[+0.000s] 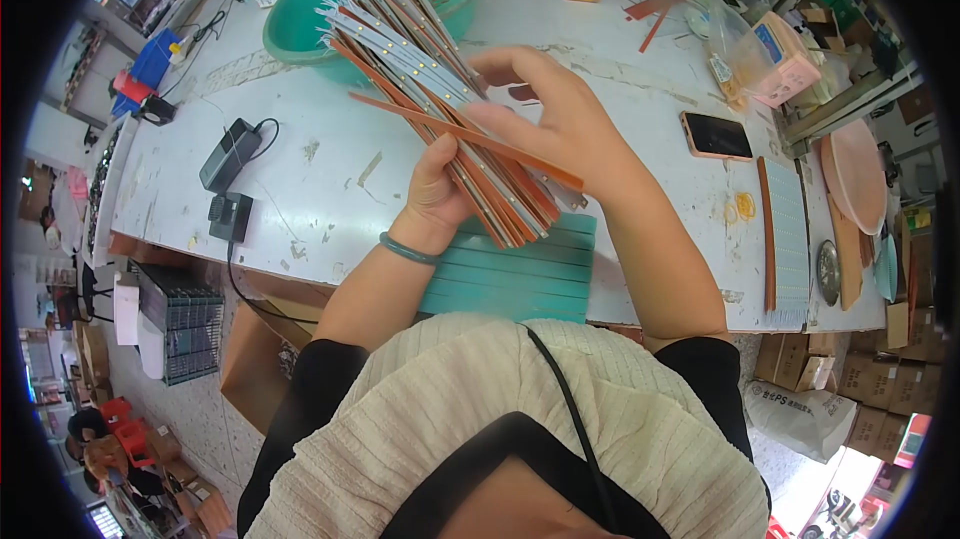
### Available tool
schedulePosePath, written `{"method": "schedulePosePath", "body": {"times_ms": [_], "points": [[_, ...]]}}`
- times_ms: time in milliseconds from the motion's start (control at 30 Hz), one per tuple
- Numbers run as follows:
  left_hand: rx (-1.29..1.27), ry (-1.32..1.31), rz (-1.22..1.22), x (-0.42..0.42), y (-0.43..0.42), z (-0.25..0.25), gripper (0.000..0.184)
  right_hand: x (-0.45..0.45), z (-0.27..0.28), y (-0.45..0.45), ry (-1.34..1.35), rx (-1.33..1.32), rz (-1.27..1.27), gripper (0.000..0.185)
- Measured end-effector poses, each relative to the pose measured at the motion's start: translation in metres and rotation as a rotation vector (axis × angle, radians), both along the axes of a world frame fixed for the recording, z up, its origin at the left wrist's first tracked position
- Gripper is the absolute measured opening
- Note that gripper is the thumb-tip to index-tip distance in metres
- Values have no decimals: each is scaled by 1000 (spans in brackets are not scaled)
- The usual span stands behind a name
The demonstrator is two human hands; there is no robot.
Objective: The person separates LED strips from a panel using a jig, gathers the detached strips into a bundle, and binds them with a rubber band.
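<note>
A thick bundle of thin strips [420, 74], some white with small yellowish dots and others reddish-brown, is held slanted above the worktable. White wire ends fan out at its upper left end. My left hand [438, 187] is wrapped round the lower part of the bundle, a bracelet at its wrist. At the right side of the bundle is my right hand [540, 104], its thumb and fingers curved round the edge. One brown strip [520, 156] lies crosswise over the bundle beneath the right hand. Under the lower end sits a teal slatted board [515, 274] at the table's front edge.
A green basin [290, 24] stands behind the bundle. Black adapters [228, 157] with cables lie at the left. To the right are a phone [716, 136], a yellow rubber band [745, 205], a stack of pale strips [787, 234] and a pink box [785, 59].
</note>
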State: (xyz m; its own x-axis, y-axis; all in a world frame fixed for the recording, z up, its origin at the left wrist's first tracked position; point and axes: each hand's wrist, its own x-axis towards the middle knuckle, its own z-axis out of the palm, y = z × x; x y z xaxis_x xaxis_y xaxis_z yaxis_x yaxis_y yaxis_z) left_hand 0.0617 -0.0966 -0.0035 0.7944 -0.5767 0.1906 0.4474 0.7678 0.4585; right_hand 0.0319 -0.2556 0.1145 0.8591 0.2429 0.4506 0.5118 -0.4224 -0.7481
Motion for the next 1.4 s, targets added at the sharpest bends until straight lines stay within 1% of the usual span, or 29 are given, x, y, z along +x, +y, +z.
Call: {"method": "schedulePosePath", "body": {"times_ms": [100,133,333,400,433,500,533,633,700,800,900,933,1033,1067,1100,1133,1167,1233,1300,1400], "points": [[-2,-56,36,-1,-6,5,85,-15,1,-5,-90,-67,2,31],[7,-65,47,-2,-8,12,92,-18,-1,-5,-99,-71,3,29],[60,-85,64,-4,-8,15,92,-26,-12,-2,-131,-26,-21,25],[-20,-64,34,-3,-9,10,91,-27,-16,1,-163,-31,-52,22],[-61,-53,18,-2,-9,7,91,-29,-16,3,-183,-76,-83,23],[-65,-80,45,0,-10,3,91,-33,-17,7,-222,-166,-147,26],[-66,-94,56,1,-10,3,91,-35,-17,8,-222,-168,-155,26],[69,-91,130,-6,-8,12,91,-39,-19,13,-237,-167,-168,25],[104,-105,158,-7,-6,14,91,-42,-17,13,-274,-172,-178,22],[126,-99,179,-12,-11,20,93,-41,-12,5,-273,-166,-101,28],[176,-130,189,-12,-11,20,96,-45,-1,-6,-134,-104,-46,28],[199,-150,198,-10,-10,19,98,-45,-1,-12,-147,-96,-57,25],[181,-186,128,-2,-7,7,99,-46,-11,-59,-201,-54,-165,20],[102,-128,52,-5,-9,14,102,-51,-15,-86,-132,-98,-297,18],[103,-128,42,-5,-10,15,102,-61,-19,-116,-63,-142,-428,15],[103,-128,35,-4,-9,14,102,-72,-26,-143,71,-85,-635,14],[105,-128,29,-3,-8,13,102,-81,-45,-183,102,-117,-753,16],[105,-124,8,-3,-10,13,103,-110,-77,-242,234,-265,-1003,18],[115,-113,-12,-3,-12,13,104,-132,-108,-270,230,-397,-1057,16],[122,-116,-44,-5,-13,13,105,-139,-123,-269,268,-514,-1132,15]]}}
